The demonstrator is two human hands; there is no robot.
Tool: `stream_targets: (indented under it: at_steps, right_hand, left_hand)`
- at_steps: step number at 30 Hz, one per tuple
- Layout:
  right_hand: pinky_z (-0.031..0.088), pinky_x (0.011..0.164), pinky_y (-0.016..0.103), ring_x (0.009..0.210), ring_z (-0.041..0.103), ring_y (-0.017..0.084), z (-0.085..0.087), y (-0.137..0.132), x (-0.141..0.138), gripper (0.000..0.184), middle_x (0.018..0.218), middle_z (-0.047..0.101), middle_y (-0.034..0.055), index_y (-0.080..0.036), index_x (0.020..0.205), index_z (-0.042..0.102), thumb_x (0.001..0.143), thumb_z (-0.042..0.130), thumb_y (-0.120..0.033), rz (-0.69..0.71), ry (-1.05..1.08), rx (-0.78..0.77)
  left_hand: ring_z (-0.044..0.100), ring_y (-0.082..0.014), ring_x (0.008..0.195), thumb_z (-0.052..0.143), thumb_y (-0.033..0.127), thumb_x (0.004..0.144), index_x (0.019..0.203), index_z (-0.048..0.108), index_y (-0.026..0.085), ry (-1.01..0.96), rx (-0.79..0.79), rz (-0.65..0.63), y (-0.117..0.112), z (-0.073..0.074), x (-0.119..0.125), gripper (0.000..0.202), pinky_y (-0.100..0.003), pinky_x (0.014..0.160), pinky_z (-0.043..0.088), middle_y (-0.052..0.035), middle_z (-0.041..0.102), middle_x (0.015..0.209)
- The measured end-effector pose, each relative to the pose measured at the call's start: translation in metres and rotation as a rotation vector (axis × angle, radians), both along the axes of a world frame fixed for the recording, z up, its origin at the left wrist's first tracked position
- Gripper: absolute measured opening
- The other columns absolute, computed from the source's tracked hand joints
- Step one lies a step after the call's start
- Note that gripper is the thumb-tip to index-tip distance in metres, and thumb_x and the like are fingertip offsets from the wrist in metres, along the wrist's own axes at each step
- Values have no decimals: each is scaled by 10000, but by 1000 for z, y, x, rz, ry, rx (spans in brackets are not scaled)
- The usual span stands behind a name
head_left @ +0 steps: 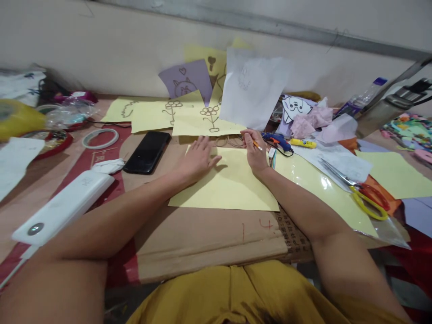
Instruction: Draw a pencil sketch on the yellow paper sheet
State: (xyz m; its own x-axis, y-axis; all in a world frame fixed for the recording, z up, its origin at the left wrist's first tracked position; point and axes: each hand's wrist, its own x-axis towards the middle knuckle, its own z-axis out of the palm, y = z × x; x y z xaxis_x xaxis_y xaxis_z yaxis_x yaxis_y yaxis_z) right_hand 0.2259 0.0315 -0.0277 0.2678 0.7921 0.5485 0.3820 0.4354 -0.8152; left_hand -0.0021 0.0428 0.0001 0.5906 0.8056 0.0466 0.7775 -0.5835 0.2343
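Observation:
A blank sheet of pale yellow paper (232,184) lies on the cardboard in front of me. My left hand (201,160) rests flat on its upper left part, fingers spread. At the sheet's upper right edge, my right hand (254,152) is closed around a pencil (257,145), of which only a short orange stretch shows. Just beyond both hands is a yellow sheet with a flower drawing (194,123). Beside it on the left lies another yellow sheet with a flower (151,117). An eraser (271,153) is close to my right wrist, partly hidden.
Left of the paper are a black phone (147,152), a white power bank (64,204) and a tape roll (100,138). On the right lie scissors (367,200), a yellow glue stick (303,143) and a blue glue gun (278,141). Bottles (391,108) stand at the back right.

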Motion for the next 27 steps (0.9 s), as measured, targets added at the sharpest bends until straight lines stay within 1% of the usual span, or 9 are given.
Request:
stream_targets:
  at_steps: [3,5,7,11,13,17,18,24,27]
  right_hand:
    - [518,1002,409,1097,629,219,1,-2,1,356,1085,671,67,-252,1076,682,1020,487,-543,-30,-31,31]
    - [507,1016,404,1094,632,216,1,-4,1,330,1074,674,67,-247,1076,681,1026,484,-507,-34,-46,54]
    - [498,1023,402,1083,635,215,1,-4,1,305,1051,678,64,-242,1064,682,1024,496,-480,-34,-58,68]
    - [500,1013,395,1078,641,214,2,-4,0,293,1055,682,62,-246,1051,682,1020,497,-471,-51,-82,63]
    - [500,1015,396,1079,641,215,1,-4,0,295,1063,687,64,-245,1052,681,1018,498,-475,-52,-86,62]
    - [499,1016,398,1069,637,215,1,-4,0,303,1065,695,65,-245,1055,678,1015,498,-487,-60,-108,58]
    - [498,1013,396,1062,636,213,1,-4,1,299,1066,697,63,-247,1055,679,1013,503,-485,-64,-115,59]
    - [485,998,398,1046,630,220,2,-5,1,271,1037,698,57,-254,1028,689,1000,539,-479,-66,-131,85]
    - [493,978,387,1022,633,210,1,-4,0,289,1035,699,56,-251,1023,689,1000,535,-494,-52,-108,73]
  left_hand:
    - [220,-223,1623,356,594,1076,1655,320,240,28,-88,-618,-16,4,9,680,-399,1338,144,-42,253,1744]
    - [225,-212,1622,423,640,1046,1644,339,287,55,-101,-767,-17,3,14,699,-410,1343,85,-23,280,1732]
    - [238,-236,1617,410,597,1062,1644,337,231,76,-85,-599,-8,0,13,692,-450,1333,131,-59,298,1725]
    - [247,-330,1607,315,559,1088,1569,421,16,23,14,1,7,-2,0,733,-466,1304,229,-223,314,1694]
    - [195,-296,1626,287,547,1096,1602,379,50,-47,58,-70,3,-1,-1,716,-439,1321,194,-186,265,1723]
    - [195,-232,1629,410,647,1044,1643,343,240,24,-53,-644,-12,-2,9,728,-412,1335,136,-49,270,1736]
    - [197,-228,1629,409,653,1043,1651,322,254,51,-71,-673,-12,-3,11,732,-434,1337,113,-41,283,1732]
    - [180,-325,1627,334,579,1081,1579,417,49,15,15,-85,5,-12,0,733,-471,1320,182,-192,277,1717]
    - [160,-287,1635,382,538,1077,1566,449,91,-54,80,-159,-5,-10,1,665,-426,1331,157,-154,258,1733]
